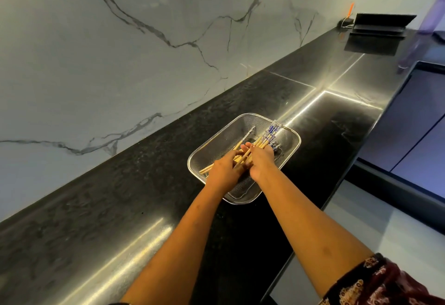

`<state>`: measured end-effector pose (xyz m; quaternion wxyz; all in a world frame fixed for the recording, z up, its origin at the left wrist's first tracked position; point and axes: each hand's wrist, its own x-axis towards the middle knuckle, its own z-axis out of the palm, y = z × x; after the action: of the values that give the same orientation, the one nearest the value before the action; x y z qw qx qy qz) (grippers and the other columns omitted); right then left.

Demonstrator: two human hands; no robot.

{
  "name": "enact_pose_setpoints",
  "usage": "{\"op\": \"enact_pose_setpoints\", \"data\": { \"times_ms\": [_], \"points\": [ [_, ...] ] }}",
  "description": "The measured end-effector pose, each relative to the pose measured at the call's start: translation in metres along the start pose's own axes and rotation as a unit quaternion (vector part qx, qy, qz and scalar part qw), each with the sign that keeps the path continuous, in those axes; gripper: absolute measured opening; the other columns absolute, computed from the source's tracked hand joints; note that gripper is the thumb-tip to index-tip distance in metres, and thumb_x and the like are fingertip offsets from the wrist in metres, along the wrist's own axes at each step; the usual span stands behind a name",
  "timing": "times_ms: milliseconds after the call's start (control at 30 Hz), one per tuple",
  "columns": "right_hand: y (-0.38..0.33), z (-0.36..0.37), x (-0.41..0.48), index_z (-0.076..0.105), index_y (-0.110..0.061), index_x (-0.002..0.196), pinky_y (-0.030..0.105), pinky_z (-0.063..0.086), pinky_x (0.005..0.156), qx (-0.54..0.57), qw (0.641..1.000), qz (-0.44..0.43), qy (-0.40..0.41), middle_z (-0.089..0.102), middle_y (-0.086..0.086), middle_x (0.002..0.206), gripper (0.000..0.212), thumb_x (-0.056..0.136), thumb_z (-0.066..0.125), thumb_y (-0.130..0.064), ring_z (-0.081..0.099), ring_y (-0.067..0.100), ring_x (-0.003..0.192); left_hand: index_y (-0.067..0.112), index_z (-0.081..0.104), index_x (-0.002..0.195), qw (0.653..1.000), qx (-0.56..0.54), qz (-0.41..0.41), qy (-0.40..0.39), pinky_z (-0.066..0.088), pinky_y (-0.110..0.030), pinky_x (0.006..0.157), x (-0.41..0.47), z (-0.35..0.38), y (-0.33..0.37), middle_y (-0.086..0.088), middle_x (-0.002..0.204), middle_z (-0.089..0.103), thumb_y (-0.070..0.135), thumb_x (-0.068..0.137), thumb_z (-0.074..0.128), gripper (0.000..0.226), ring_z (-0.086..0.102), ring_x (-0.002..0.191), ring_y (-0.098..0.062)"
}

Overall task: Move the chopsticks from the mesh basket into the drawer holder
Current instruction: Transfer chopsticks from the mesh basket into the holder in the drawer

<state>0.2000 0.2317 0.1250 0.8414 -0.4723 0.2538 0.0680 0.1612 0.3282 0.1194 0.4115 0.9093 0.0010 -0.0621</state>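
Hands down in the mesh basket [287, 144] on the black counter [144, 184]: left hand [225, 168] and right hand [261, 160] side by side, fingers curled around the chopsticks [263, 139], blue-patterned tops pointing over the far rim, one pair lying apart.

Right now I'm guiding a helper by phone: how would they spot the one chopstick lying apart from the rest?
On the black countertop below the marble wall sits a mesh basket. Most chopsticks lie bunched under both hands; the lone chopstick lies just wall-side of that bunch, angled away, touched by nothing.
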Motion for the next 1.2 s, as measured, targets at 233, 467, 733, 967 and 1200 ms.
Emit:
{"op": "enact_pose_setpoints", "data": {
  "times_ms": [233, 467, 733, 967, 1200],
  "points": [
    [-0.009, -0.004, -0.003, 0.047, -0.005, 0.123, 0.033, 0.052, 0.062, 0.032, 0.998, 0.005, -0.056, 0.06, 0.004, 0.087, 0.025, 0.099, 0.04, -0.002, 0.063, 0.013, 0.075, 0.024, 0.038, 0.134, 0.993, -0.098, -0.022, -0.062, 0.049, -0.013, 0.045, 0.0, -0.007, 0.009, -0.002, 0.101, 0.052, 0.021, 0.094, 0.051, 0.042, 0.06, 0.065, -0.009],
    [-0.012, -0.007, -0.002, 0.048, 0.006, 0.114, 0.042, 0.044, 0.104, 0.118, 0.991, 0.014, -0.065, 0.058, 0.015, 0.089, 0.019, 0.101, 0.034, 0.001, 0.063, 0.02, 0.079, 0.015, 0.056, 0.123, 0.968, -0.235, -0.047, -0.071, 0.043, -0.017, 0.043, -0.006, -0.024, 0.003, -0.006, 0.087, 0.063, 0.017, 0.093, 0.052, 0.03, 0.052, 0.046, -0.004],
    [-0.022, 0.014, -0.021, 0.045, 0.01, 0.128, 0.034, 0.052, 0.083, 0.217, 0.974, -0.003, -0.07, 0.059, 0.025, 0.124, 0.031, 0.1, 0.04, -0.004, 0.062, 0.03, 0.113, 0.018, 0.065, 0.107, 0.78, -0.608, -0.062, 0.136, 0.051, -0.026, 0.078, -0.028, -0.002, 0.013, 0.002, 0.096, 0.072, 0.042, 0.074, 0.066, 0.04, 0.066, 0.096, -0.012],
    [0.001, 0.034, -0.043, 0.056, 0.005, 0.121, 0.035, 0.058, 0.069, 0.167, 0.978, 0.049, -0.115, 0.066, 0.016, 0.099, 0.029, 0.099, 0.045, -0.01, 0.068, 0.023, 0.08, 0.017, 0.069, 0.098, 0.724, -0.656, -0.138, 0.164, 0.056, -0.028, 0.067, -0.017, -0.014, 0.039, 0.001, 0.09, 0.073, 0.034, 0.093, 0.051, 0.026, 0.07, 0.085, -0.013],
    [-0.018, 0.004, -0.018, 0.035, 0.0, 0.139, 0.024, 0.049, 0.064, 0.172, 0.985, -0.03, 0.015, 0.054, 0.013, 0.105, 0.042, 0.099, 0.045, -0.01, 0.057, 0.017, 0.083, 0.01, 0.068, 0.094, 0.701, -0.678, -0.106, 0.197, 0.058, -0.034, 0.076, -0.011, -0.051, 0.027, -0.008, 0.1, 0.073, 0.028, 0.096, 0.044, 0.03, 0.07, 0.093, -0.021]
  ]
}}
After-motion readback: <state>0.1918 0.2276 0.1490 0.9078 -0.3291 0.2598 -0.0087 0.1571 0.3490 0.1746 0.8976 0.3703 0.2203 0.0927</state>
